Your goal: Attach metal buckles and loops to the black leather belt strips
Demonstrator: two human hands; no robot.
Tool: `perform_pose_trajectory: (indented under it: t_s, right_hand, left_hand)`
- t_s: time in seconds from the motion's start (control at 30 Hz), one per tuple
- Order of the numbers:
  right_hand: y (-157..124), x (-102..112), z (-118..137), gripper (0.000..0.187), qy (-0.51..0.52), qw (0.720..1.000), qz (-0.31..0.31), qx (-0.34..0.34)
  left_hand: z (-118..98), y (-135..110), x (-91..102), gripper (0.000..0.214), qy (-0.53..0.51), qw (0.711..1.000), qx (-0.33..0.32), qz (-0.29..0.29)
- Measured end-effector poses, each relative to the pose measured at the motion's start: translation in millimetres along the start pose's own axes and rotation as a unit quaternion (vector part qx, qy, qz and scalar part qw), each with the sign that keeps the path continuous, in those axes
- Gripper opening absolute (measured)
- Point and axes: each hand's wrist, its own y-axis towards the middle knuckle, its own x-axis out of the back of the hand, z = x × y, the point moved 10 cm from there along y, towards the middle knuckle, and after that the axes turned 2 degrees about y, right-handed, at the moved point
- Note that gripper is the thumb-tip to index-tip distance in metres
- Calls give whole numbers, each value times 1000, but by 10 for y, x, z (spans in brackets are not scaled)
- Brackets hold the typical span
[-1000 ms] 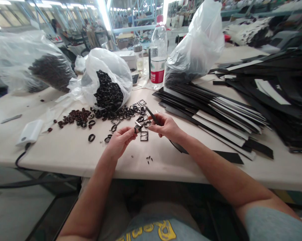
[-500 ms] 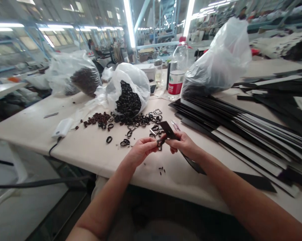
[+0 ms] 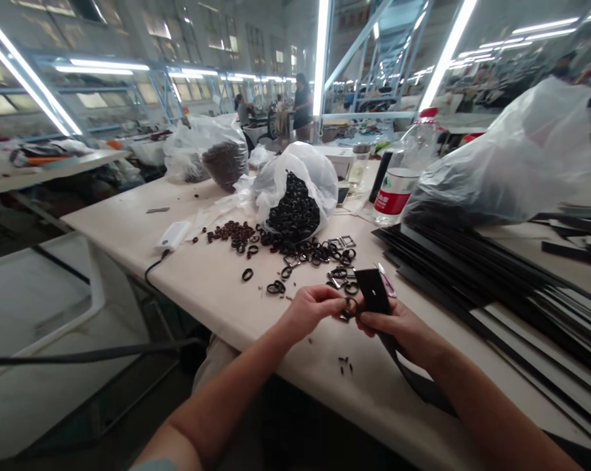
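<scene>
My right hand (image 3: 398, 328) is closed on a black strap (image 3: 374, 291), thumb on top. The strap's square end, with a small slot in it, sticks up, and its length hangs down past my wrist over the table edge. Between my two hands is a small black loop (image 3: 353, 305), pinched by the fingertips of my left hand (image 3: 314, 316); the fingers of my right hand are close by it, and I cannot tell if they touch it. A bit of metal shows under the loop, its shape partly hidden. Metal buckles (image 3: 345, 242) and more black loops (image 3: 276, 287) lie beyond my hands.
An open plastic bag (image 3: 320, 170) spills black loops beside a pile of brown bits (image 3: 231, 231). Stacked black strips (image 3: 447, 275) cover the right side, with small snips (image 3: 386, 281) near them. A bottle (image 3: 392, 196) and a white power box (image 3: 172, 235) also stand there.
The camera view has swung left, so everything sits further right. My hands stay together at the loop, and the strap end has turned so that its slotted face shows.
</scene>
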Motion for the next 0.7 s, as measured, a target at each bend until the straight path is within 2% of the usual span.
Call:
perform_pose_trajectory:
  t_s: [0.13, 0.2, 0.27, 0.33, 0.47, 0.53, 0.6, 0.7]
  right_hand:
    - [-8, 71, 50, 36, -69, 996, -53, 37]
    - [-42, 87, 128, 30, -147, 983, -83, 73]
    - [-93, 91, 227, 21, -241, 956, -122, 113]
    - [-145, 89, 319, 16, -319, 921, -166, 148]
    - [-173, 92, 369, 9, -403, 870, -224, 175]
    - [-140, 108, 327, 13, -432, 857, -231, 161]
    - [-97, 129, 269, 16, -456, 849, -227, 138]
    - [-63, 160, 233, 15, -452, 856, -216, 128]
  left_hand:
    - [-50, -25, -3, 31, 68, 995, -61, -45]
    - [-115, -54, -11, 22, 158, 980, -102, -64]
    - [-171, -80, -36, 12, 272, 950, -132, -77]
    - [-182, -91, -55, 6, 363, 917, -135, -89]
    - [-173, -109, -130, 8, 506, 846, -128, -108]
    - [-183, -121, -196, 12, 565, 806, -140, -109]
    - [-191, -122, -233, 15, 601, 778, -148, -110]
    - [-205, -93, -200, 16, 623, 761, -137, -116]
